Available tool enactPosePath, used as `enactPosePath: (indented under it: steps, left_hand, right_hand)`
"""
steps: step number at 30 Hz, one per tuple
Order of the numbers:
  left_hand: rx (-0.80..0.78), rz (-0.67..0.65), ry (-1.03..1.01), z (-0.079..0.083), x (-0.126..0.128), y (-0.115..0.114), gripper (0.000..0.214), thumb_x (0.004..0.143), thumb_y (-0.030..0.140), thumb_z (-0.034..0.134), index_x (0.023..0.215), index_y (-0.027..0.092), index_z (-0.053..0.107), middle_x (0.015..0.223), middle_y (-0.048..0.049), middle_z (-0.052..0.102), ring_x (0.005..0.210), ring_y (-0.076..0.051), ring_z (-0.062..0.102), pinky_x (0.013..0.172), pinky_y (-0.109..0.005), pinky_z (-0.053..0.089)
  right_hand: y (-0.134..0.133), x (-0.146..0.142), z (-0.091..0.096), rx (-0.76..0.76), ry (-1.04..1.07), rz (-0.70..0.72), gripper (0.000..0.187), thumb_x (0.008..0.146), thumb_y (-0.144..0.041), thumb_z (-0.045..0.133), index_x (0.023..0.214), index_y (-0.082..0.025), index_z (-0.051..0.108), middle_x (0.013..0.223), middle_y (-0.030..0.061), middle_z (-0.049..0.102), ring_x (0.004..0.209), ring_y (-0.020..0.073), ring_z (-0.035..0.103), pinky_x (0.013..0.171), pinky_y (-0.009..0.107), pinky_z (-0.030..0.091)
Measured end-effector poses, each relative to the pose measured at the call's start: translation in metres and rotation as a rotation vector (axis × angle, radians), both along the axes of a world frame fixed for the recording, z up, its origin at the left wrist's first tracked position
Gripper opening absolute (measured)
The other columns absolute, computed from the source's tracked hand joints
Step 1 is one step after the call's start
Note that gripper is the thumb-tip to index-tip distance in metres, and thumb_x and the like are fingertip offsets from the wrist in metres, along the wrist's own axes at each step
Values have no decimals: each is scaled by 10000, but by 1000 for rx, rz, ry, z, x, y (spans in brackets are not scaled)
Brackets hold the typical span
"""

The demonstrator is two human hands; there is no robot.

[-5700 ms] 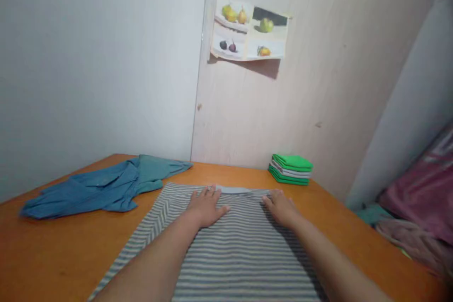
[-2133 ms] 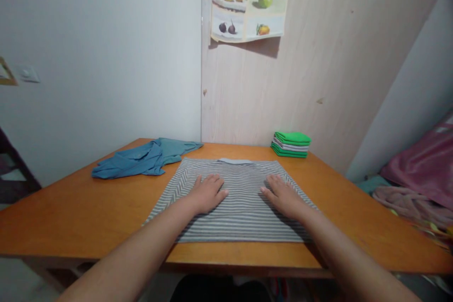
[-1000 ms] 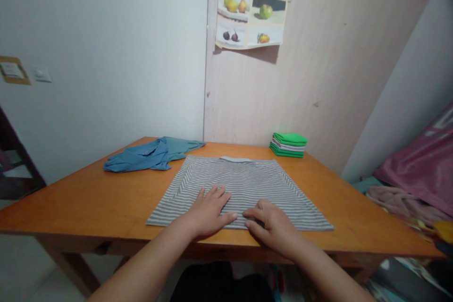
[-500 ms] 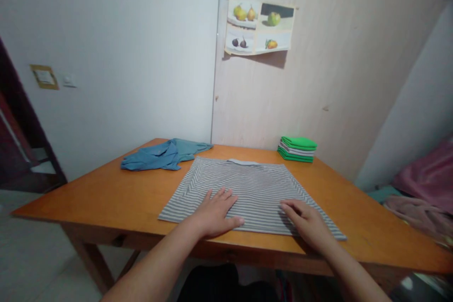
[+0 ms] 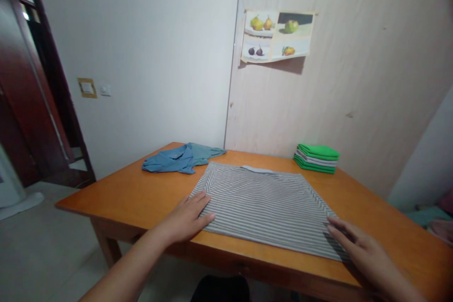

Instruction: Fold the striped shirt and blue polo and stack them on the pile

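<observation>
A grey-and-white striped garment (image 5: 264, 203) lies spread flat on the orange wooden table (image 5: 141, 193). My left hand (image 5: 187, 217) rests open and flat at the garment's near left corner, fingertips touching its edge. At the near right corner my right hand (image 5: 361, 247) lies open and flat, its fingers on the fabric's edge. Neither hand holds anything.
A crumpled blue garment (image 5: 180, 158) lies at the table's far left. A stack of folded green and white cloths (image 5: 316, 157) sits at the far right by the wall. A fruit poster (image 5: 276, 35) hangs above. A dark wooden door frame (image 5: 31, 85) stands at left.
Both hands slid outward along the garment's near edge, from its middle to the left and right corners. The view has turned left and pulled back from the table.
</observation>
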State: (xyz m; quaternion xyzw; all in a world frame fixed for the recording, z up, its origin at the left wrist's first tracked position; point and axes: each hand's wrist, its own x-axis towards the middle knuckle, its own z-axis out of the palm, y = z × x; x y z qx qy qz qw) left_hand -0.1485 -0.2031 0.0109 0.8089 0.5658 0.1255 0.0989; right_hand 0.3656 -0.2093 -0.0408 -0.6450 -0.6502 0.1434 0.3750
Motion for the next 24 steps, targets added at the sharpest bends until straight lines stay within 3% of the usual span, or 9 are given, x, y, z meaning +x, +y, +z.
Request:
enactPosePath:
  steps: [3,6,8,12,17,24]
  left_hand:
    - [79,-22,-107,5,-18,-9,601,909,596,506,1378,223,554,1506,-122,484,1406,-311,405,1173,-472,268]
    - [84,-98,-207,13,-29,-19,351,875,433,578,1153,230,643,1240,-75,651,1161,-263,582,1022,-372,428]
    - [70,-126,-227,16,-35,-23,235,833,320,578,1039,231,644,1093,-47,664,1033,-237,602,924,-332,460]
    - [55,-162,-200,15,-42,-22,229,754,189,526,960,229,619,1007,-33,637,961,-221,573,873,-310,443]
    - [102,-157,-160,14,-38,-14,108,824,224,506,847,216,612,904,-35,622,882,-215,553,810,-305,418]
    - [48,-166,-251,16,-40,-12,216,932,350,452,849,218,601,886,-32,627,860,-208,553,803,-290,421]
  right_hand:
    - [-11,10,4,2,-84,34,478,834,-589,594,1096,-213,731,1182,117,719,1136,319,640,1021,426,483]
    - [-27,16,16,-22,-179,104,378,801,-562,612,958,-244,742,1046,96,740,1020,299,671,915,384,537]
    - [-37,19,25,-51,-232,117,321,758,-528,642,917,-265,737,998,80,738,983,294,674,873,377,551]
    - [-48,25,33,-79,-296,141,309,701,-460,648,934,-276,730,1004,75,726,981,299,661,900,410,537]
    - [-46,30,29,-79,-365,171,264,795,-428,587,956,-272,726,1017,97,713,996,296,643,945,439,501]
    - [-38,35,26,-52,-330,188,221,852,-436,559,859,-280,715,925,68,703,913,260,643,857,369,514]
